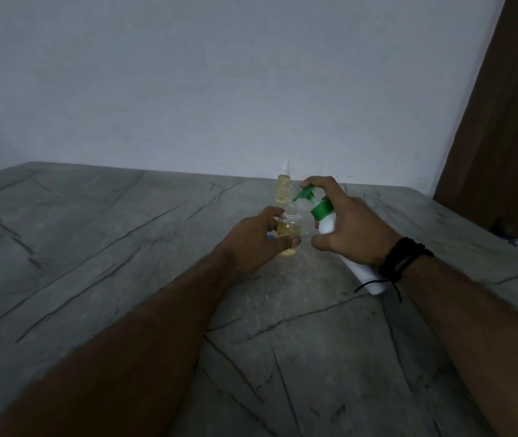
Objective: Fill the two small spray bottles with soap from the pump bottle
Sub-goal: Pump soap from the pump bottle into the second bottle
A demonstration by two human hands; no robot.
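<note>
Left hand [257,234] is gripping a small clear spray bottle [288,230], thumb on the near side and fingers curled round the far side. The bottle is standing upright, uncapped, with its threaded neck open; yellow liquid is filling roughly the lower two thirds. Its base seems to be on or just above the worktop [94,247]; I cannot tell which.

Right hand [350,228] is wrapping round a white pump bottle [327,223] with a green collar and a green pump head [305,193]. The bottle is tilting toward 10 o'clock, its base pointing back toward the wrist. The index finger is lying on top of the pump head. The nozzle tip is sitting just above the open neck of the small bottle.

A second small spray bottle [283,187] is standing upright on the worktop at 12 o'clock from the hands, near the wall [220,89]. It is holding yellow liquid and wearing a clear pointed cap.

A black cord bracelet [404,258] is circling the right wrist.
</note>
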